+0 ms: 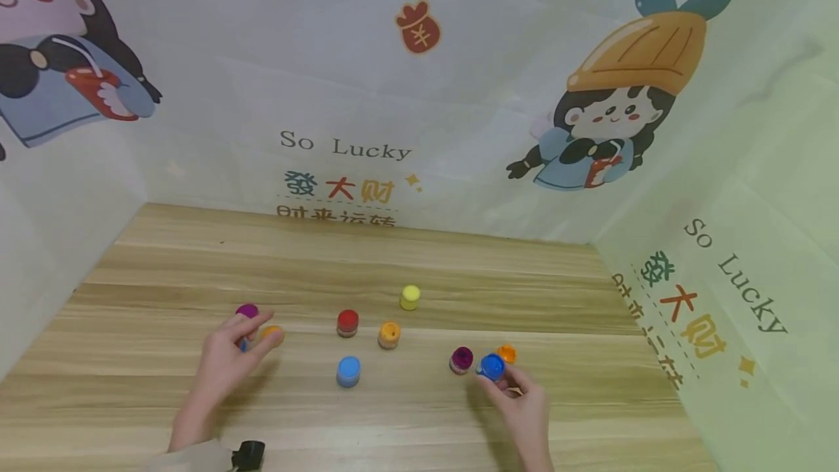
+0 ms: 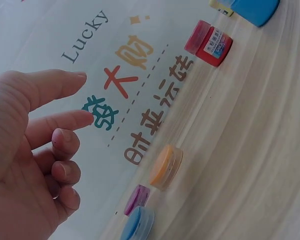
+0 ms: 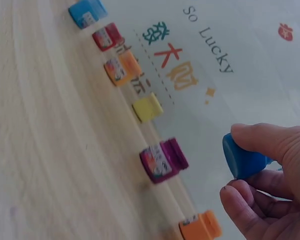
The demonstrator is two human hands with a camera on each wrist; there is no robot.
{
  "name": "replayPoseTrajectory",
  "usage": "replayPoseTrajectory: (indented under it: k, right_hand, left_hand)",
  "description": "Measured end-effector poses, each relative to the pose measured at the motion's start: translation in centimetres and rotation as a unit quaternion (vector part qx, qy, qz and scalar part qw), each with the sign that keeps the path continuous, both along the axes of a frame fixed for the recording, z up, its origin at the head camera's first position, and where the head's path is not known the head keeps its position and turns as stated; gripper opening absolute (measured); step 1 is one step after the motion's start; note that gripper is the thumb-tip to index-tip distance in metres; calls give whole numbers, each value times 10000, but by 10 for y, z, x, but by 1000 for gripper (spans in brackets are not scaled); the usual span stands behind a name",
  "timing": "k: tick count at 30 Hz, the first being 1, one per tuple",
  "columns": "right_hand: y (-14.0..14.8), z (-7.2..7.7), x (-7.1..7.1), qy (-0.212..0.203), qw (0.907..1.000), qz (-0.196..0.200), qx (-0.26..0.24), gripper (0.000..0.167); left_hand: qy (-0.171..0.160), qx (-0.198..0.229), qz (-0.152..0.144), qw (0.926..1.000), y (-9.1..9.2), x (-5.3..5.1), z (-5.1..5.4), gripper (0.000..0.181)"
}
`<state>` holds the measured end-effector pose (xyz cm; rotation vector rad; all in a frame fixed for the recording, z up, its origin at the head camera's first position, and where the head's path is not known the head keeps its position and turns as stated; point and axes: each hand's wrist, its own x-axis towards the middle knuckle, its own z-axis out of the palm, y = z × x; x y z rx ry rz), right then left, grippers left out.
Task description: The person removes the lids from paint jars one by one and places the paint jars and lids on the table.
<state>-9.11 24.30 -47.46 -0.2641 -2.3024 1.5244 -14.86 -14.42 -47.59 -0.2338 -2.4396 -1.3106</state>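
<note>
My right hand [image 1: 524,403] pinches a blue paint jar [image 1: 491,367] between thumb and fingers, its uncovered mouth showing in the head view. In the right wrist view that jar [image 3: 244,157] is held clear of the table. Beside it stand a purple jar [image 1: 462,360] and an orange jar [image 1: 507,353], both without lids. On the left, my left hand [image 1: 226,355] hovers with thumb and index finger extended and the others loosely bent, holding nothing. Near it lie an orange lid [image 2: 166,167], a purple lid [image 2: 137,200] and a blue lid [image 2: 138,225].
Mid-table stand a red jar [image 1: 347,323], a light blue jar [image 1: 349,371], a second orange jar [image 1: 390,335] and a yellow jar [image 1: 410,297]. A printed cloth wall [image 1: 459,130] rises behind the wooden table [image 1: 314,421] and along both sides.
</note>
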Motion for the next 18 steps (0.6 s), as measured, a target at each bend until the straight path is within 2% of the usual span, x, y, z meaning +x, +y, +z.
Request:
replayPoseTrajectory:
  k: [4, 8, 18]
  right_hand:
    - [9, -5, 4, -146, 9991, -32, 404, 29]
    - [13, -10, 5, -323, 9969, 96, 705, 31]
    - [14, -22, 5, -596, 9950, 151, 791, 38]
  left_hand:
    - [243, 12, -34, 9997, 5, -1, 1, 35]
    - [306, 61, -91, 9995, 9, -3, 2, 34]
    - [149, 113, -247, 9995, 19, -4, 3, 33]
